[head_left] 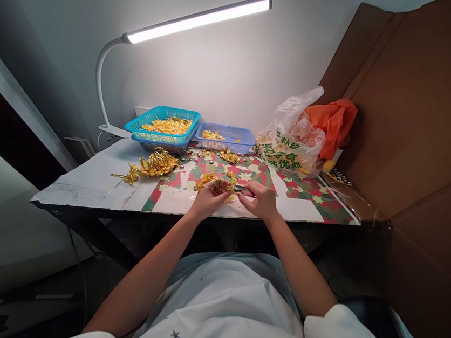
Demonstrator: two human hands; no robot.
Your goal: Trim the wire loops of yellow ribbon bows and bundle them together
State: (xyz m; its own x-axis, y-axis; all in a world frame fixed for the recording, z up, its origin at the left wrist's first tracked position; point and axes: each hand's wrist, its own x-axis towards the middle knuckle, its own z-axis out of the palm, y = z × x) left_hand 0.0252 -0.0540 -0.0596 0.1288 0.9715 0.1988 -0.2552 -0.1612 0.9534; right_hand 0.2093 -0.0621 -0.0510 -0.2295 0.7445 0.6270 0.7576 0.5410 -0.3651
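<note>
Forearms [299, 267] angled inward over the near edge of the surface [97, 184], bringing both hands nearly together. The left hand [205, 202] curled around a glossy gold ornament [219, 184] with looped, wiry strands. Just beside it, the right hand [261, 199] had its thumb and fingers bent into a pinch; what they gripped was too small to tell. Left of the left hand lay a ribbed metallic cluster [159, 163]; farther beyond, a lattice-sided plastic basket [159, 136]. Beyond the right hand sat a crinkled, translucent bag [293, 144].
</note>
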